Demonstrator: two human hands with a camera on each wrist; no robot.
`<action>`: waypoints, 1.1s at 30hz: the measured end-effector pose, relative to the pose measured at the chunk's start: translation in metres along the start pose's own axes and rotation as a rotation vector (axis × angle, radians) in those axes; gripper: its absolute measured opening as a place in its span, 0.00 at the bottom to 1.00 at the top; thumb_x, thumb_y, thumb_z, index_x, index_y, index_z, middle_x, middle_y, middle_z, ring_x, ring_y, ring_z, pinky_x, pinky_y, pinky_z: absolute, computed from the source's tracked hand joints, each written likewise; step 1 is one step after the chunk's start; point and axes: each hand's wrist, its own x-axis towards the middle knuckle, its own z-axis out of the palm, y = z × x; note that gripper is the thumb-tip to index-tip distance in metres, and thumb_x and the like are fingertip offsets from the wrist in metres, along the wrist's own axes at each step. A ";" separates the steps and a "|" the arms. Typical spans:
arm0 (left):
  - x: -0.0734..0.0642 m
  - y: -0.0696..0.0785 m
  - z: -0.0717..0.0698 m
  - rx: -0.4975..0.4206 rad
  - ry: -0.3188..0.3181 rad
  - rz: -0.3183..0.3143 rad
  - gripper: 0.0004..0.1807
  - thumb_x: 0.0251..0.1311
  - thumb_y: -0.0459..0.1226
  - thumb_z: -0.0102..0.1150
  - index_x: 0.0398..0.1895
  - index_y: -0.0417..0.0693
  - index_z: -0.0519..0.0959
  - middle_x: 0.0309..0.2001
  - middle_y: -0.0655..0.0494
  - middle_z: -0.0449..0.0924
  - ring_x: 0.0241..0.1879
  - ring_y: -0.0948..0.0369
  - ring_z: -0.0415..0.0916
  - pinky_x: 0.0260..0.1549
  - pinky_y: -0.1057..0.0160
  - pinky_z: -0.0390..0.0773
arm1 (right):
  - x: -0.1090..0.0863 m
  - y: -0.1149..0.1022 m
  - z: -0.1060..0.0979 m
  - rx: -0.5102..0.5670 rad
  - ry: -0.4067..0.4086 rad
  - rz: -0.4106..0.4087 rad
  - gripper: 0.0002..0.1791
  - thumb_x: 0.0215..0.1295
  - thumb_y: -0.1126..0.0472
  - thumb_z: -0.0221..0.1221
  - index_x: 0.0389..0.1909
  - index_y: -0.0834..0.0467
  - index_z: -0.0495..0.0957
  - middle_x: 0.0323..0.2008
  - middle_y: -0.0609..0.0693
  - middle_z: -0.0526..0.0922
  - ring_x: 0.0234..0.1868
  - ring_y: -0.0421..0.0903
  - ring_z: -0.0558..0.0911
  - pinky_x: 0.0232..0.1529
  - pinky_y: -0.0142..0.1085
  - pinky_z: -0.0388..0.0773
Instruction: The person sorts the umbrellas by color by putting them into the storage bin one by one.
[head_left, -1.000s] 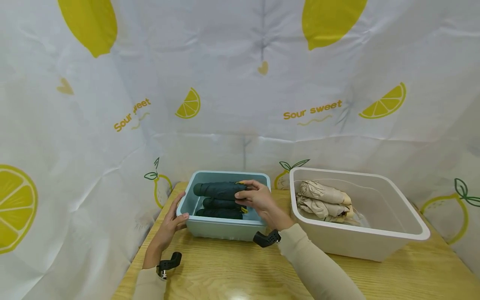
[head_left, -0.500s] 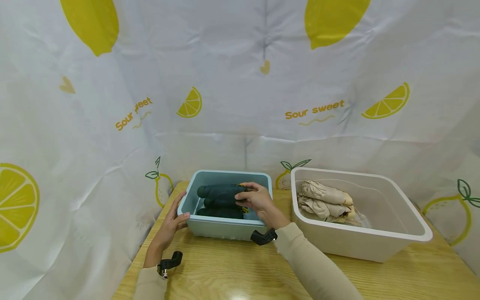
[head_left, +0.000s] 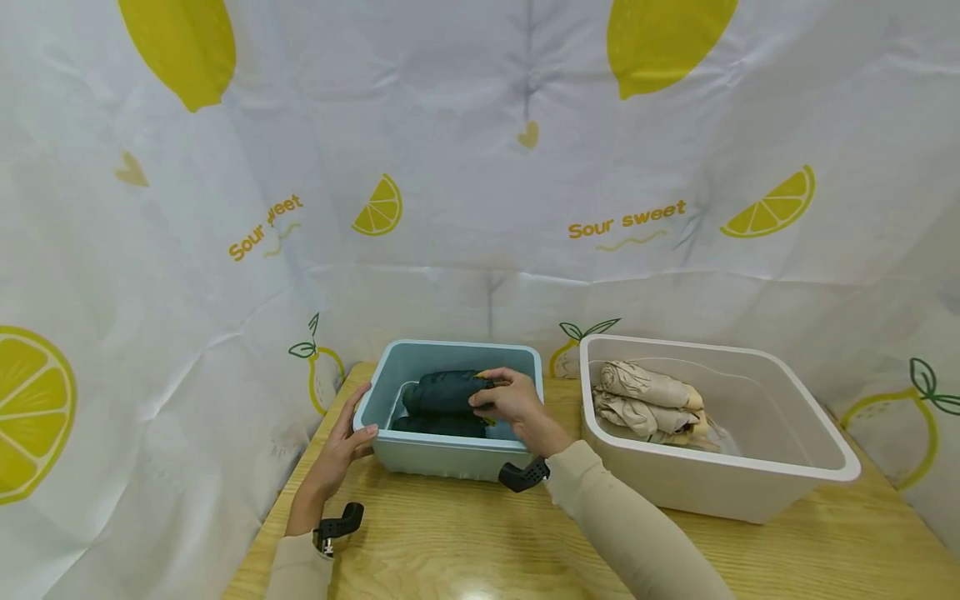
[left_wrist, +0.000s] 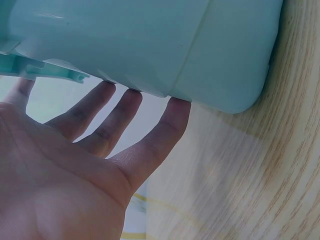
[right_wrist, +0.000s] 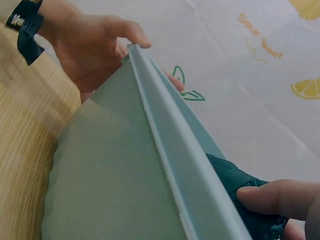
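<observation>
My left hand grips the near left corner of a light blue plastic bin, thumb over the rim and fingertips against the outer side wall. Inside the bin, my right hand holds the right end of a dark green rolled fabric bundle. In the right wrist view, the thumb presses on the wrinkled bundle just beyond the rim. Another dark bundle lies nearer the front wall, partly hidden by the rim. Small yellow bits show at the right ends, beside my fingers.
A larger off-white bin stands to the right, with beige rolled fabric bundles at its left side. Both bins rest on a wooden table. A lemon-print curtain hangs right behind them.
My right hand has lowered the held bundle and shifted it slightly right, so it now covers the middle bundle. My left hand has stayed at the bin's corner.
</observation>
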 end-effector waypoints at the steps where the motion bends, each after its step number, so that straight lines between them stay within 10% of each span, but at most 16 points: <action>1: 0.000 0.000 0.000 -0.001 0.000 0.000 0.41 0.74 0.37 0.48 0.84 0.59 0.42 0.82 0.41 0.41 0.75 0.34 0.52 0.57 0.35 0.75 | 0.000 0.000 0.000 -0.011 0.002 0.005 0.26 0.57 0.78 0.66 0.57 0.62 0.79 0.51 0.61 0.78 0.39 0.52 0.85 0.45 0.44 0.87; 17: 0.000 0.000 0.001 0.020 0.006 -0.004 0.40 0.75 0.37 0.47 0.84 0.60 0.42 0.82 0.41 0.41 0.75 0.33 0.53 0.56 0.33 0.75 | 0.002 0.000 0.002 -0.170 -0.013 0.060 0.25 0.58 0.77 0.67 0.57 0.62 0.78 0.45 0.58 0.78 0.37 0.50 0.85 0.50 0.47 0.85; 33: 0.001 -0.001 0.000 0.013 0.005 -0.001 0.41 0.75 0.37 0.47 0.84 0.56 0.41 0.83 0.41 0.40 0.76 0.33 0.52 0.56 0.36 0.76 | -0.002 0.004 0.000 -0.408 -0.095 0.102 0.30 0.70 0.68 0.60 0.69 0.68 0.61 0.68 0.69 0.65 0.61 0.64 0.79 0.60 0.51 0.79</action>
